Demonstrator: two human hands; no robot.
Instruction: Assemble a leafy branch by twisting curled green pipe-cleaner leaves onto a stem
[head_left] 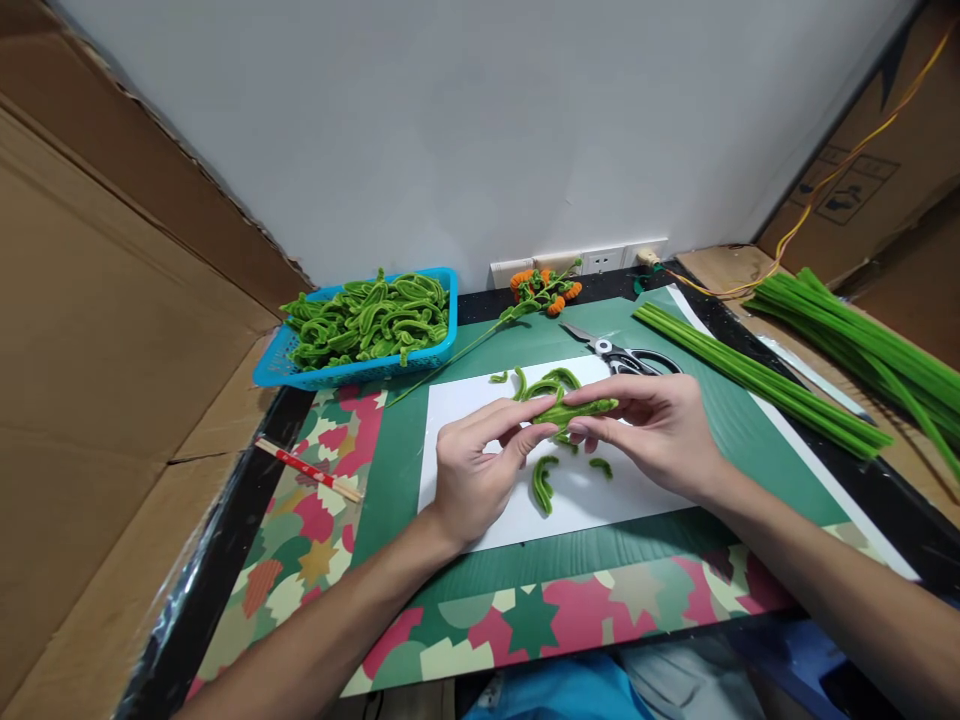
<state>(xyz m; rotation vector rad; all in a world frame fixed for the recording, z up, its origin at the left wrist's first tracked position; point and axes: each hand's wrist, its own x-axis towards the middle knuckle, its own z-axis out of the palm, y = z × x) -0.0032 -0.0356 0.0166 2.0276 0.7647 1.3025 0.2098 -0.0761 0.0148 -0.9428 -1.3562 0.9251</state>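
Note:
Both hands meet over a white sheet of paper (pixel 480 520), pinching one fuzzy green pipe-cleaner leaf (pixel 581 410) between them. My left hand (pixel 484 455) grips its left end between thumb and fingers. On the right part, my right hand (pixel 649 425) closes with thumb below and fingers above. Under and around the hands lie more curled green pieces: a bent one (pixel 543 485) in front, a short one (pixel 601 467) to its right, and several behind, partly hidden by the fingers.
A blue basket (pixel 352 378) heaped with green fuzzy pieces stands back left. Behind the paper are an orange-flowered stem (pixel 536 295) and scissors (pixel 619 352). Green pipe-cleaner stems (pixel 757 375) lie right. Wrapped chopsticks (pixel 307 468) rest at left. Cardboard (pixel 97 330) walls the left side.

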